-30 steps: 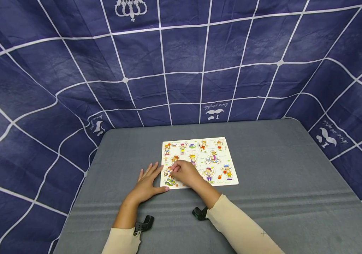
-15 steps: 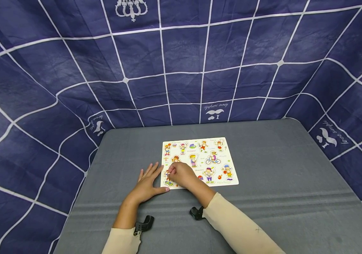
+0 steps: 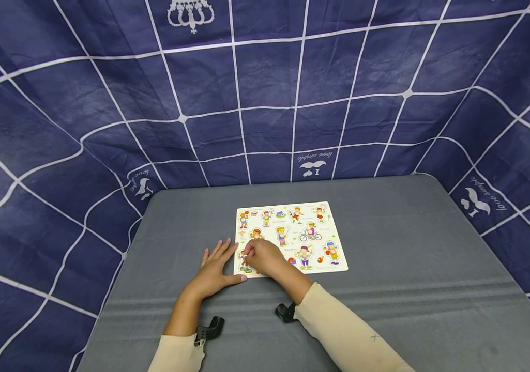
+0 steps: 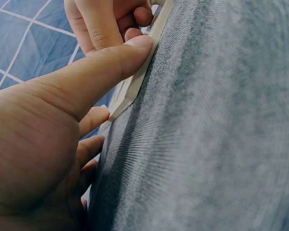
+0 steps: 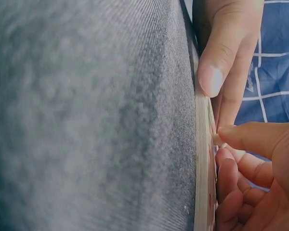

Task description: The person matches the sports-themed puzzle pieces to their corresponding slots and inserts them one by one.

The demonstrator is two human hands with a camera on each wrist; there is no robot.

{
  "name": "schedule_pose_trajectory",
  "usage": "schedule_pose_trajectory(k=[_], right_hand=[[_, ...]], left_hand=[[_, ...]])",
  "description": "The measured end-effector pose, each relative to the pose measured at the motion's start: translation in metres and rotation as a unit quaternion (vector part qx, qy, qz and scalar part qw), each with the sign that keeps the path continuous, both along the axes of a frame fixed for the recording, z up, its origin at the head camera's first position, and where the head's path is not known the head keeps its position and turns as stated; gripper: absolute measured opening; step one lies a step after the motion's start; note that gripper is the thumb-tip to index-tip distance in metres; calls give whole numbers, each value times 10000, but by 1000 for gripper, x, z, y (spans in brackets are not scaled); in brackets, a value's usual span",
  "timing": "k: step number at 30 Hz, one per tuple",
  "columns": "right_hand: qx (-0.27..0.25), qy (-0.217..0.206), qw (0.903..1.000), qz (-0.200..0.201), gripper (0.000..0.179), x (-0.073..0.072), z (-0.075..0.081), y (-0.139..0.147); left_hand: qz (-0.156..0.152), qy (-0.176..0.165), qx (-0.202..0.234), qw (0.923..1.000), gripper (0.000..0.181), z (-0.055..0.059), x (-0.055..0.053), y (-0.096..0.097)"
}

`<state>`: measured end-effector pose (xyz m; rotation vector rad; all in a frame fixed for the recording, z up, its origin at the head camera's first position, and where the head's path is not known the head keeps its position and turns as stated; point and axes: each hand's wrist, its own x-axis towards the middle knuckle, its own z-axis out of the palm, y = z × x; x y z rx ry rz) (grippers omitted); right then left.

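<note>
A cream wooden peg puzzle board [image 3: 296,241] with printed children playing sports lies flat on the grey table. My right hand [image 3: 267,259] is over its near left part, thumb and fingertips pinching the small pale knob [image 5: 218,140] of a puzzle piece [image 3: 245,268] at the near left corner. The hand covers part of that piece and the board beside it. My left hand [image 3: 212,275] rests at the board's left edge with fingers spread, two fingertips and the thumb right at the corner. The left wrist view shows the left thumb [image 4: 120,60] along the board's near edge.
The grey cloth-covered table [image 3: 409,248] extends around the board, with shallow creases in front and to the right. A navy curtain [image 3: 269,129] with white grid lines encloses the back and sides. Each wrist carries a black camera mount [image 3: 210,329].
My right hand has shifted slightly left with the piece, which now lies straighter at the near left corner; more of the board's middle shows. The left hand has stayed put.
</note>
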<state>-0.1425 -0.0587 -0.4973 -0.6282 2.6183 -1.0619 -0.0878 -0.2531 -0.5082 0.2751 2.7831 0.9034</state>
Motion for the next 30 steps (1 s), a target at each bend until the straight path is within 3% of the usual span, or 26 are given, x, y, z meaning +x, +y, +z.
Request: schedule_pose_trajectory(k=[12, 23, 30], right_hand=[[-22, 137, 9999, -9, 3, 2, -3, -1], [-924, -448, 9946, -171, 7, 4, -6, 7], [-1735, -789, 9799, -595, 13, 1, -7, 15]], left_hand=[[27, 33, -21, 10000, 98, -2, 1, -3], [111, 95, 63, 9999, 96, -5, -1, -4], [344, 224, 384, 9984, 82, -6, -4, -4]])
